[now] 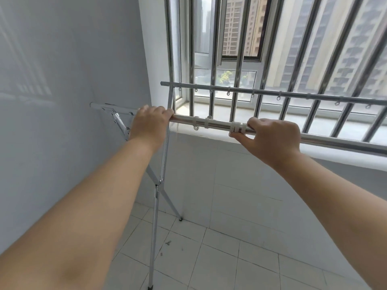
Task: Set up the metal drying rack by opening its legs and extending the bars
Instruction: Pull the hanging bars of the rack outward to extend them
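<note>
The metal drying rack stands in front of me with its crossed legs (157, 191) spread on the tiled floor. Its near bar (215, 123) runs from the left to the right edge, carrying white plastic clips (237, 127). My left hand (151, 122) is wrapped around this bar near its left end. My right hand (272, 137) grips the same bar further right, fingers beside the clips. A far bar (272, 93) with small hook rings runs parallel, closer to the window. A short side wing (117, 114) sticks out left, toward the wall.
A white wall (73, 80) stands close on the left. Ahead is a window with vertical steel security bars (236, 59) above a white sill (230, 116). The floor is light tile (219, 258) with a few small bits of debris (168, 243).
</note>
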`<control>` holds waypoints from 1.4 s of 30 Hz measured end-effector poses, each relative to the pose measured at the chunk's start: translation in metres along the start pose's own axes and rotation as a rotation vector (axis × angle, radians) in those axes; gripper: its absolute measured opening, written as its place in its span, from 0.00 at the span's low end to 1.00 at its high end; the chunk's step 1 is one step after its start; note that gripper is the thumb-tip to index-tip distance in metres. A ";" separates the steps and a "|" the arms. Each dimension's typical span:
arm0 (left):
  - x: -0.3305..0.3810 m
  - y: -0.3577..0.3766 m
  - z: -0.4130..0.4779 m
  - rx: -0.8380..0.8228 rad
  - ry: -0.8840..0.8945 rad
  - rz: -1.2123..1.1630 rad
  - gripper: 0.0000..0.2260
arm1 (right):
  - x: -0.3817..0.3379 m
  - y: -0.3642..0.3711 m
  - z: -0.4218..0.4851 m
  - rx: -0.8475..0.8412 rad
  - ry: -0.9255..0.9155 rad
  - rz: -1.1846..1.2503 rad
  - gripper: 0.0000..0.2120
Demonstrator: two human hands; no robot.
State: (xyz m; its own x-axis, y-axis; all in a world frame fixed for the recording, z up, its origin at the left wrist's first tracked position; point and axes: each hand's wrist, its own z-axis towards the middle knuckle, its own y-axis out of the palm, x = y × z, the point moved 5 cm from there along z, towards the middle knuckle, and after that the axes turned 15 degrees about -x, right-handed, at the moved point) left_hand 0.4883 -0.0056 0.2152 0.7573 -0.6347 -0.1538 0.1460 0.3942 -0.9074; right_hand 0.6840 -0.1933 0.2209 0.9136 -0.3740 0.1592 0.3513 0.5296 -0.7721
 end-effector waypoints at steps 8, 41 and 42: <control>-0.030 0.006 0.006 0.035 0.013 0.025 0.14 | -0.023 0.006 0.013 0.043 0.007 -0.007 0.25; -0.096 0.037 -0.006 -0.032 -0.034 -0.284 0.21 | -0.097 0.018 0.034 0.020 -0.047 -0.012 0.23; -0.095 0.039 -0.007 -0.062 -0.047 -0.288 0.21 | -0.097 0.018 0.033 0.008 -0.038 -0.008 0.23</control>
State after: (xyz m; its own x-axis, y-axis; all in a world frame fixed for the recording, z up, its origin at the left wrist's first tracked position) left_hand 0.4173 0.0651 0.1918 0.7195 -0.6821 0.1306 0.3209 0.1598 -0.9335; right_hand 0.6083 -0.1223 0.2116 0.9180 -0.3489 0.1886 0.3598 0.5327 -0.7660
